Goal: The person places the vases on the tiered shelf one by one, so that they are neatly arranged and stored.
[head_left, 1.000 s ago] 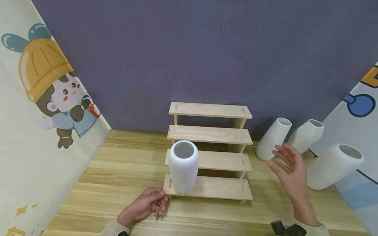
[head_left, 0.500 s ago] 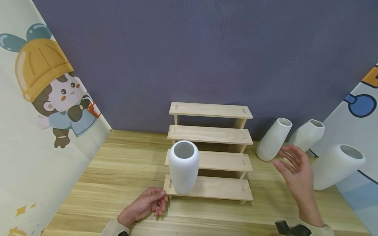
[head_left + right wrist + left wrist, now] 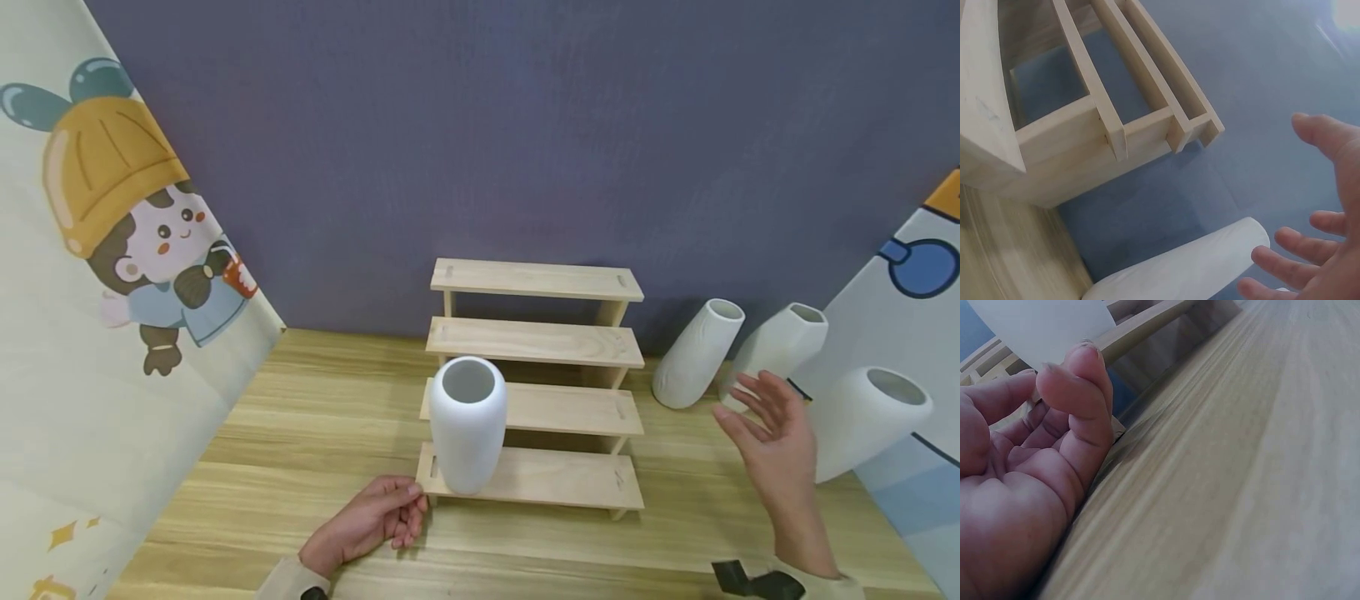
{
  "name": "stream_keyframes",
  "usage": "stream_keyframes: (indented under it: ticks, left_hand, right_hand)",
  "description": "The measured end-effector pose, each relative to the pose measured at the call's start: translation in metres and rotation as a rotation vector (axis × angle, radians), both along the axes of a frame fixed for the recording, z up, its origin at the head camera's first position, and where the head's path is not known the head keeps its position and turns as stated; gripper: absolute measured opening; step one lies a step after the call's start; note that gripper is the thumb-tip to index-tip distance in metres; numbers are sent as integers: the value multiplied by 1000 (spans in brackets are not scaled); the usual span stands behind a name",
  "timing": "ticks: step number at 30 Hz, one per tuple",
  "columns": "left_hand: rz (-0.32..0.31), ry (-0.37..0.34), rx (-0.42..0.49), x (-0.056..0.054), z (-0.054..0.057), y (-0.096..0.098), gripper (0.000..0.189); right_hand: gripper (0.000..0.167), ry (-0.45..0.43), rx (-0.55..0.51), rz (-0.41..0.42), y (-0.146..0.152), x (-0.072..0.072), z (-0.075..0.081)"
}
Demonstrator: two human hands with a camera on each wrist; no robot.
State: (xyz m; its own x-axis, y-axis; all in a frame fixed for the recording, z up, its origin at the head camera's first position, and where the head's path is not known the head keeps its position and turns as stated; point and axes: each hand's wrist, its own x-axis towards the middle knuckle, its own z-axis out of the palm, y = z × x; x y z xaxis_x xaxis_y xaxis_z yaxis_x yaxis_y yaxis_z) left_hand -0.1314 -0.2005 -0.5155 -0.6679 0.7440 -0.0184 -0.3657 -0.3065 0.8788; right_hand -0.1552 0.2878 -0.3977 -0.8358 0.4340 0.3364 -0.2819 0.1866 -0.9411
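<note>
A four-tier wooden step shelf (image 3: 534,406) stands on the wood-grain table. A white vase (image 3: 468,433) is upright on the left part of its lowest tier. My left hand (image 3: 369,518) lies low beside that tier, thumb and forefinger pinching its left front corner; the other fingers curl loosely, as the left wrist view also shows (image 3: 1035,444). On the right, my right hand (image 3: 780,442) hovers with spread, slightly bent fingers and holds nothing. Just behind it stand a slim tapered vase (image 3: 693,358) and a faceted vase (image 3: 776,343). A rounded vase (image 3: 870,425) is partly hidden by the hand.
A dark blue backdrop (image 3: 525,125) rises behind the shelf. A cartoon-printed panel (image 3: 45,417) borders the left side, and another printed panel (image 3: 911,350) the right. Table surface (image 3: 300,417) extends left of the shelf.
My right hand has drifted right, away from the slim tapered vase and towards the rounded vase, covering part of it. The left hand and the vase on the shelf have stayed put.
</note>
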Motion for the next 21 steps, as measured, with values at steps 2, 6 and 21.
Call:
stream_keyframes:
  ticks: [2,6,21]
  left_hand:
    - [0,3,1,0,0,0,35]
    - [2,2,-4,1,1,0,34]
    - [3,9,8,1,2,0,35]
  right_hand:
    - [65,-18,12,-15,3,0,0]
    - [65,-30,-8,-26,7,0,1]
    - [62,-69,-6,-108,24,-2,-4]
